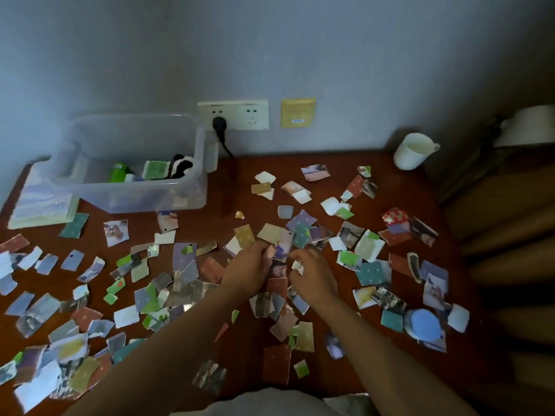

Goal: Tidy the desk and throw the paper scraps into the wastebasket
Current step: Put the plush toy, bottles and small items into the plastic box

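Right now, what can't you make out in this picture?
Head view:
The wastebasket: nowhere in frame.
The box contents: its cloudy wall blurs them.
The scraps under the left hand and right hand: covered by them.
The cup contents: too dim.

Across the desk (234,187), paper scraps (372,273) lie scattered from left edge to right, with the left hand (249,270) and right hand (315,277) side by side among them at the centre. A storage bin (135,193) stands at the back left, a stack of sheets (42,202) just to its left and a wall socket (240,114) behind its right corner. A cup (411,151) stands at the back right, well apart from the bin.
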Motion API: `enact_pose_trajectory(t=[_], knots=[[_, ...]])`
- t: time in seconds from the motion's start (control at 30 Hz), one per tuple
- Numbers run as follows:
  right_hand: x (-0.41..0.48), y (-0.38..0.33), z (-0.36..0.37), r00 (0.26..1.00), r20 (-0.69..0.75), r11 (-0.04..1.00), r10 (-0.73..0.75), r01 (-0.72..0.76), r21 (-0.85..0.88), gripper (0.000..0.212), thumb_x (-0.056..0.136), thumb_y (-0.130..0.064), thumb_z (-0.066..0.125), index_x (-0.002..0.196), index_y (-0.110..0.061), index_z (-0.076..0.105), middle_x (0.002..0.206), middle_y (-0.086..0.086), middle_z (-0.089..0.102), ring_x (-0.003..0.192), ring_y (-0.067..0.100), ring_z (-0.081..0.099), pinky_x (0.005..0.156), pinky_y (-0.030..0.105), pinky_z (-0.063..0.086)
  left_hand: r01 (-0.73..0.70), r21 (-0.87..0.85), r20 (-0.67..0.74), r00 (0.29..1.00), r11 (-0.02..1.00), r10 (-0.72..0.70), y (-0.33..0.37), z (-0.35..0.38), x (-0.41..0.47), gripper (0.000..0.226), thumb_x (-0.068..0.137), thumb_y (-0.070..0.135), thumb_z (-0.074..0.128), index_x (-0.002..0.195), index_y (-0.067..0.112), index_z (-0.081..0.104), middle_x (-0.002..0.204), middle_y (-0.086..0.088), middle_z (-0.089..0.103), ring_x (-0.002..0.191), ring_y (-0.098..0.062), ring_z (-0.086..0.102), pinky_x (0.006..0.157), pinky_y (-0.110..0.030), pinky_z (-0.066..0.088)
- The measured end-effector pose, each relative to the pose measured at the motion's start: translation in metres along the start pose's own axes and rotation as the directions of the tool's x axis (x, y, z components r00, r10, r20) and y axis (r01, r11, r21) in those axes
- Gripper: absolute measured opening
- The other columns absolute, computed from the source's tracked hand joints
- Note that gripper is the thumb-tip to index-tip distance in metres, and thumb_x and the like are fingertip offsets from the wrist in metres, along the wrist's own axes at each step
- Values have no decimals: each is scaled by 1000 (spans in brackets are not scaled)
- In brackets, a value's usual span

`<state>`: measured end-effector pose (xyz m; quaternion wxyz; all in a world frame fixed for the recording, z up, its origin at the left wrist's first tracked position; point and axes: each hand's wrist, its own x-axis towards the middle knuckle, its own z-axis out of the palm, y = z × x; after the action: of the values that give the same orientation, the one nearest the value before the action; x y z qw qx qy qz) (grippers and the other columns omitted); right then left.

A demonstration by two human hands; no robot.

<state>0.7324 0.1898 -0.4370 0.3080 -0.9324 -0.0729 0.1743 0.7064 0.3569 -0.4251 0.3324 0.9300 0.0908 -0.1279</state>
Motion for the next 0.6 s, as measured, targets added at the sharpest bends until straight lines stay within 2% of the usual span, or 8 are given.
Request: enact_pose_trajectory(t=[0.17, 0.27, 0.37, 0.47, 0.6], knots=[[-46, 15, -14, 990, -106, 996, 90, -91, -9, 35, 88, -16, 59, 121, -28, 59, 125, -5, 54, 113, 18, 55, 85, 35, 53, -134, -65, 37, 990, 989, 137, 31, 18, -16, 28, 101, 39, 41, 117, 19, 53, 97, 0, 64, 84, -19, 63, 69, -32, 48], [-74, 27, -24, 971, -168, 985, 170, -173, -7, 37, 88, -16, 56, 123, -29, 58, 130, -7, 53, 114, 16, 55, 85, 33, 52, -186, -115, 102, 975, 976, 198, 49, 33, -28, 27, 99, 32, 46, 124, 20, 47, 104, -1, 63, 92, -21, 64, 71, -30, 48], [-99, 41, -35, 947, -219, 971, 235, -239, 9, 38, 88, -17, 55, 123, -31, 57, 131, -9, 54, 118, 14, 53, 86, 33, 53, -256, -121, 137, 953, 959, 271, 66, 44, -36, 26, 99, 34, 45, 122, 22, 45, 99, -1, 61, 86, -21, 63, 69, -32, 46], [-117, 56, -48, 918, -274, 956, 286, -293, 15, 38, 89, -17, 57, 125, -31, 57, 134, -9, 54, 119, 12, 53, 86, 28, 53, -288, -152, 201, 928, 946, 315, 88, 54, -45, 33, 99, 33, 46, 130, 22, 41, 105, -3, 62, 87, -21, 64, 71, -33, 48], [-130, 78, -66, 892, -306, 938, 334, -347, 14, 43, 86, -18, 60, 126, -31, 57, 136, -6, 53, 123, 15, 49, 89, 33, 54, -310, -144, 235, 912, 940, 336, 112, 72, -49, 35, 100, 36, 43, 133, 24, 41, 98, 5, 58, 87, -16, 60, 70, -30, 44]])
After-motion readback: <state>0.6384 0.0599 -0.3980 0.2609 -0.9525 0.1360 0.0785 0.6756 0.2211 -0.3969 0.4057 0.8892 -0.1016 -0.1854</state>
